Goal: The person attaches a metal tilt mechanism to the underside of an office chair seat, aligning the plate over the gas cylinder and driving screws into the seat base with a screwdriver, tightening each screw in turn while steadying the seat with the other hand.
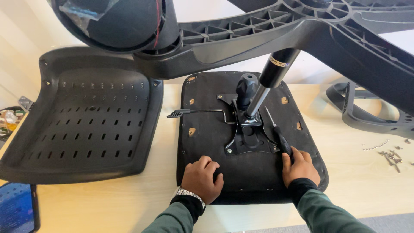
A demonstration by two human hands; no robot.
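From the head view, the upturned seat cushion (252, 138) lay on the surface (358, 181), its metal plate (250, 138) and gas column (265, 88) already fitted. The left hand (202, 177) pressed loosely curled on the cushion; the right hand (299, 166) gripped a screwdriver (278, 133) at the plate's edge. Loose screws (390, 156) remained nearby.

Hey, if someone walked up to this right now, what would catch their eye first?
Probably the black star-shaped chair base looming across the top, its gas cylinder slanting down into the metal plate on the upturned seat at centre. Below, the left hand presses the seat while the right hand grips a screwdriver. A perforated backrest shell lies left.
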